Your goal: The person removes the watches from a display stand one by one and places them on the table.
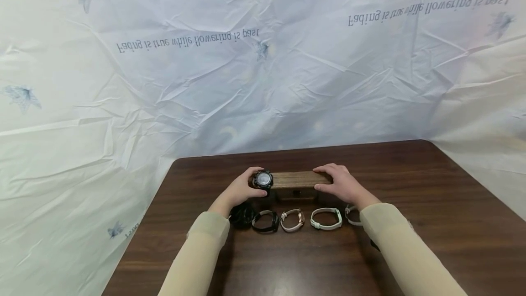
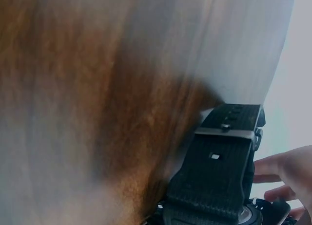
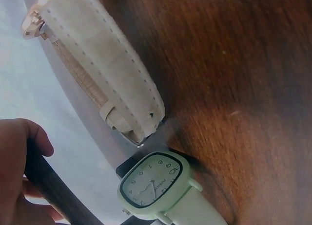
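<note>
Gripping a black digital watch [image 1: 262,180] in our left hand [image 1: 240,191], we are holding it against the left end of a wooden block [image 1: 299,179] that is sitting on the dark wooden table [image 1: 431,223]. Our left fingers are curling round the watch case, with the thumb lying under its face, and the face is pointing up toward the head camera. Our right hand [image 1: 339,182] is resting on the right end of the block, with its fingers spreading over the top and the thumb pressing the near face, so the hand is clasping the block. In the left wrist view we are seeing the ribbed black strap [image 2: 222,178] of the watch close up, with its metal buckle [image 2: 225,130] at the top and fingertips [image 2: 285,169] at the right edge. Lying in a row on the table just in front of the block are a black watch [image 1: 242,216], a second black watch [image 1: 265,221], a beige-strapped watch with a rose-gold case [image 1: 292,219], a pale green watch [image 1: 326,219] and a further pale watch [image 1: 351,214], partly hidden by our right sleeve [image 1: 404,252]. In the right wrist view we are seeing the pale green watch [image 3: 156,183] with its rounded rectangular dial, just beside the beige strap [image 3: 100,59]. A creased white printed sheet [image 1: 263,58] is hanging behind the table.
</note>
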A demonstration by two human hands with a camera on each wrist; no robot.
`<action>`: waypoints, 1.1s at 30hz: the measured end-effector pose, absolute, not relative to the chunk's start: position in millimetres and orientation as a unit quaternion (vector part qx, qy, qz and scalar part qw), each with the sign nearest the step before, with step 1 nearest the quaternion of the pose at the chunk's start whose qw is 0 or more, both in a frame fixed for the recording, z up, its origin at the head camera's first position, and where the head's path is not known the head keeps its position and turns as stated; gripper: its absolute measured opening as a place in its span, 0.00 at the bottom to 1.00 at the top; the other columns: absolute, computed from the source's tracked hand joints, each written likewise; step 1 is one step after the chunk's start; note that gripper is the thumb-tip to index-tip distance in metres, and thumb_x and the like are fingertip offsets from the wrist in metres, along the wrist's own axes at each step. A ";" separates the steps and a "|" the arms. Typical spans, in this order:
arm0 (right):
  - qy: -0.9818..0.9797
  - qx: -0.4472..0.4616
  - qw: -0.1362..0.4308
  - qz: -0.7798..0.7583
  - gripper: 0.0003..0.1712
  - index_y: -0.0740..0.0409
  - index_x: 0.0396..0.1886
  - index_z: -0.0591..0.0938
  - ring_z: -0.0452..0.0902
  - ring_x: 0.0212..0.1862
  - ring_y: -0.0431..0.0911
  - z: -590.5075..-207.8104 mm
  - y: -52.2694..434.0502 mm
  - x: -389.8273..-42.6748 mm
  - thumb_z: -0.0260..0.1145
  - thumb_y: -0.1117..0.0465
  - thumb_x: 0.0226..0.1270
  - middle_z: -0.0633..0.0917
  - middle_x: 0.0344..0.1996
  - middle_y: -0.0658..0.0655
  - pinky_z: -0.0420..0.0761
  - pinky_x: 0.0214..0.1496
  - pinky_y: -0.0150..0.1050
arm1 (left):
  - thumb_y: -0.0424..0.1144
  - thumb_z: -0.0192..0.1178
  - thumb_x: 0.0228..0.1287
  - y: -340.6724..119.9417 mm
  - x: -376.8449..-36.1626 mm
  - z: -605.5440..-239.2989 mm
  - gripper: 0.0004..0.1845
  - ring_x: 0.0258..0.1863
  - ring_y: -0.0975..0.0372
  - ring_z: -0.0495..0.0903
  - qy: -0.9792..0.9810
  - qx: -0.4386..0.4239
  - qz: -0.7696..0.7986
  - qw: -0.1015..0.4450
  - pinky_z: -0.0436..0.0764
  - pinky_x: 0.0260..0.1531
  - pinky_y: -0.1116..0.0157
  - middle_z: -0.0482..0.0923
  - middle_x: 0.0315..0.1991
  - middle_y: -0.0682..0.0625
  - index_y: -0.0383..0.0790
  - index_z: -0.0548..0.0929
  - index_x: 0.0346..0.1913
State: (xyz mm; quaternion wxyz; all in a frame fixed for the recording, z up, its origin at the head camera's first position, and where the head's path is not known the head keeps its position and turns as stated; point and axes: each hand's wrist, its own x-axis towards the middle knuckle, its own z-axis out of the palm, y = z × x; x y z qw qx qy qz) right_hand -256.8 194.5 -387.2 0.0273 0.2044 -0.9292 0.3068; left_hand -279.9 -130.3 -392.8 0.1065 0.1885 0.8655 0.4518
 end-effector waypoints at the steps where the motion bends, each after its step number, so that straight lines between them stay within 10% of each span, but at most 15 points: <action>1: -0.929 0.203 0.027 0.307 0.32 0.46 0.56 0.70 0.52 0.59 0.56 -387.4 194.7 -256.9 0.60 0.40 0.52 0.67 0.55 0.53 0.59 0.53 0.56 | 0.50 0.67 0.42 -130.6 -279.7 -392.7 0.40 0.48 0.59 0.68 0.865 0.187 0.453 0.106 0.70 0.40 0.57 0.66 0.52 0.53 0.58 0.61 0.61; 33: -0.930 0.198 0.019 0.310 0.32 0.45 0.56 0.69 0.51 0.59 0.57 -389.8 199.1 -256.0 0.59 0.39 0.52 0.66 0.56 0.54 0.59 0.52 0.56 | 0.48 0.68 0.41 -157.5 -274.6 -390.5 0.36 0.51 0.58 0.65 0.855 0.144 0.493 0.076 0.70 0.38 0.56 0.62 0.56 0.55 0.58 0.65 0.58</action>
